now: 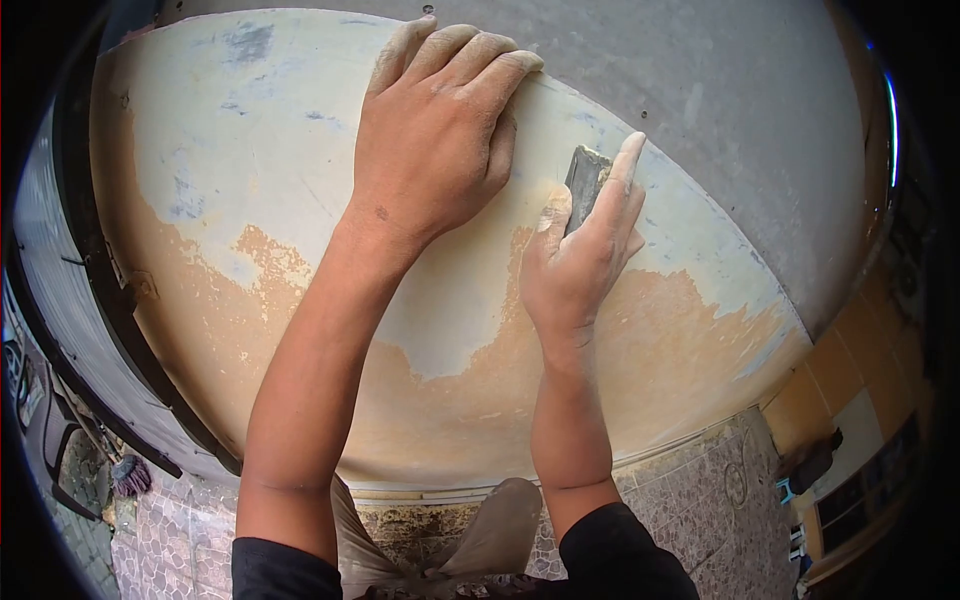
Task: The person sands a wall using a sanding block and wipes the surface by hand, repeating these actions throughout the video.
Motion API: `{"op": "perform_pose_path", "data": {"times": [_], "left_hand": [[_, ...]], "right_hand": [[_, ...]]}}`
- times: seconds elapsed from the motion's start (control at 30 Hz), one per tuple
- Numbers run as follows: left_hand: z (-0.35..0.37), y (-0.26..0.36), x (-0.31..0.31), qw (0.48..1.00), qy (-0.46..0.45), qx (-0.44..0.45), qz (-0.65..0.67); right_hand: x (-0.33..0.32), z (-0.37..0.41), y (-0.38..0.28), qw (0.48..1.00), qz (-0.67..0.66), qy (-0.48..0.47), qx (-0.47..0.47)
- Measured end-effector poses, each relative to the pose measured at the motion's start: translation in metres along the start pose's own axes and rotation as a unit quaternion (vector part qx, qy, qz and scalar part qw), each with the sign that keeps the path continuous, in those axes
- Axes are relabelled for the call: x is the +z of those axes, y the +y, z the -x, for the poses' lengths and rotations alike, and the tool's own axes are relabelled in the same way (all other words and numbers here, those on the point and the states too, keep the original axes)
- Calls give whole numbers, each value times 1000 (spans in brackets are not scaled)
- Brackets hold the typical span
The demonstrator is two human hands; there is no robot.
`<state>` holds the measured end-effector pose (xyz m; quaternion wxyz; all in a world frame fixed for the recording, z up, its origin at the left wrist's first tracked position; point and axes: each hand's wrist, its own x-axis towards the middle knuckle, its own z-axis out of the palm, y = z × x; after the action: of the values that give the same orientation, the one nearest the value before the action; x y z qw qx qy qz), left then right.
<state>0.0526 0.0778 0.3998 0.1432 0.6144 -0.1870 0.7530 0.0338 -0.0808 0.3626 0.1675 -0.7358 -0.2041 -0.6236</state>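
Risk of gouging the tan filler (pixel 640 350) or skidding off the panel (pixel 250 150) edge: sanding block (pixel 584 178) pinched in right hand (pixel 580 260) at 1 o'clock, left hand (pixel 435 130) flat, gripping nothing, at 12 o'clock, close enough to get scraped.

No readable txt, labels or nos. anywhere.

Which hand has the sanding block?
The right hand: it grips the dark block against the panel; the left hand lies flat on it, empty.
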Motion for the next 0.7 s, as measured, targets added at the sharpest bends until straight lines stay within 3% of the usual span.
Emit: {"op": "perform_pose_path", "data": {"times": [0.23,0.27,0.33,0.47,0.57,0.63,0.7], "left_hand": [[0,1,0,1000,10,9,-17],[-1,2,-3,999,-28,9,-23],[-4,6,-7,997,-74,14,-25],[-8,11,-7,1000,-13,-8,22],[-6,8,-5,1000,-5,-2,25],[-5,9,-4,1000,-1,4,27],[-6,9,-3,1000,5,9,26]], "right_hand": [[16,170,19,999,19,-44,20],[16,181,21,998,6,-56,30],[9,133,18,999,14,-45,0],[1,18,11,1000,-15,-4,-17],[2,30,5,999,13,-18,-31],[13,89,15,997,30,-12,-67],[17,163,26,999,10,-50,-14]]}}
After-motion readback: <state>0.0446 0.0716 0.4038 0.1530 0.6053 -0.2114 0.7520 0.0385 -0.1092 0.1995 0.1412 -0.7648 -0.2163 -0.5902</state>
